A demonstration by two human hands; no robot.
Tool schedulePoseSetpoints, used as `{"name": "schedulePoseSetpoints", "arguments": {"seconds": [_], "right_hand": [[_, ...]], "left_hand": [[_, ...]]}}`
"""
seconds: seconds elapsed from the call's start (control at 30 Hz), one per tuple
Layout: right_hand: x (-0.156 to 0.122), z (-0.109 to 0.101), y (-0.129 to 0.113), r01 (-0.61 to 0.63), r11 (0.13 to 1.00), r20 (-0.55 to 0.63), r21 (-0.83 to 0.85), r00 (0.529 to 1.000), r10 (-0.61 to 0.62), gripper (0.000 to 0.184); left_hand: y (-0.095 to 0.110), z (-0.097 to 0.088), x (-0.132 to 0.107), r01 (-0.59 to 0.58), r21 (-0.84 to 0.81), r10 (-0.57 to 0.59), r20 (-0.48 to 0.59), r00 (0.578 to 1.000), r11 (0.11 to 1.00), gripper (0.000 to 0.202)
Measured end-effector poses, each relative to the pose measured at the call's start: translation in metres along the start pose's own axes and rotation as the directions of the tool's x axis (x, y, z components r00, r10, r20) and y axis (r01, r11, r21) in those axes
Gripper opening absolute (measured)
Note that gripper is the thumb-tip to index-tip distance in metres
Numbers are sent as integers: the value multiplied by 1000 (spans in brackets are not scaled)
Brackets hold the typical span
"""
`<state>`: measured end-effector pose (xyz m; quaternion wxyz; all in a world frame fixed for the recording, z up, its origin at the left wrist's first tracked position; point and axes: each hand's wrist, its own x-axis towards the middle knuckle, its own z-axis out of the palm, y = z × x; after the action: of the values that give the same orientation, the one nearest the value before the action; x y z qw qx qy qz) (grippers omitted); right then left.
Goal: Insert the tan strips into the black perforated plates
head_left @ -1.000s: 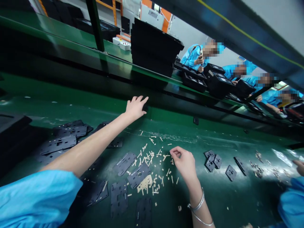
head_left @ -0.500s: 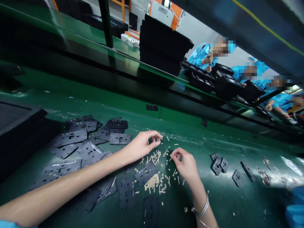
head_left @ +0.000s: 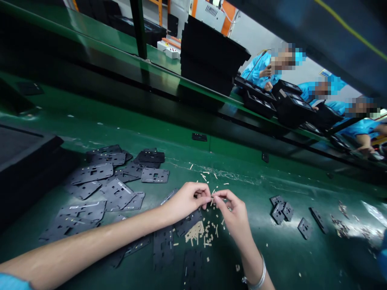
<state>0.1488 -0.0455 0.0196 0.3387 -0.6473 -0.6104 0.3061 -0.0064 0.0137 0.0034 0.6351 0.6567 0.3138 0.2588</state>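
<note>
Matte black plates (head_left: 104,169) with rectangular cut-outs and slender pale strips (head_left: 194,231) are scattered on a glossy green worktop (head_left: 256,249). Above the strips, left hand (head_left: 190,198) and right hand (head_left: 235,211) are nearly joined, fingertips pinched; whether anything is gripped cannot be told.

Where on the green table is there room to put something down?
The green table is mostly bare between the right hand and the small black plates, and right of the bracelet, with just a few specks. It's crowded on the left, where big plates overlap, and by the left hand, where pale strips lie scattered.
</note>
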Motion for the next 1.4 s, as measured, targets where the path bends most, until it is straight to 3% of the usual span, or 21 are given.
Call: {"name": "schedulePoseSetpoints", "arguments": {"seconds": [0.17, 0.5, 0.67, 0.83, 0.97, 1.07, 1.13, 1.2, 1.3, 1.4], "right_hand": [[0, 3, 0, -64, 992, -64, 109, 995, 71, 11], [-2, 6, 3, -94, 968, -111, 232, 986, 122, 15], [-2, 8, 3, -144, 955, -118, 259, 977, 179, 13], [0, 6, 11, -139, 948, -117, 287, 977, 178, 18], [4, -5, 18, -153, 954, -100, 257, 978, 184, 21], [8, -16, 20, -140, 987, -51, -82, 989, 136, 16], [9, -20, 20, -80, 924, -42, -374, 997, 70, 10], [8, -21, 17, -29, 852, -54, -523, 999, 1, 8], [6, -19, 10, 3, 884, -84, -468, 995, -48, 8], [4, -16, 4, -18, 981, -63, -191, 998, 6, 13]], "left_hand": [[0, 2, -1, 3, -155, -2, 3, 1000, 988, 18], [-2, 6, -3, 2, -101, -7, -51, 999, 995, 11], [-1, 4, -5, -81, 124, 96, -119, 988, 989, 15], [2, 3, -6, -188, 292, 227, -105, 968, 938, 16], [4, 3, -5, -95, 106, 105, -95, 990, 990, 16], [3, 2, -5, -30, -154, 21, -62, 998, 988, 17], [1, 2, -5, -36, -240, 26, -46, 999, 970, 18], [1, 3, -5, -44, -260, 34, -43, 998, 965, 18], [1, 3, -5, -40, -248, 28, -55, 998, 968, 17], [3, 4, -5, -32, -227, 17, -68, 998, 973, 18]]}}
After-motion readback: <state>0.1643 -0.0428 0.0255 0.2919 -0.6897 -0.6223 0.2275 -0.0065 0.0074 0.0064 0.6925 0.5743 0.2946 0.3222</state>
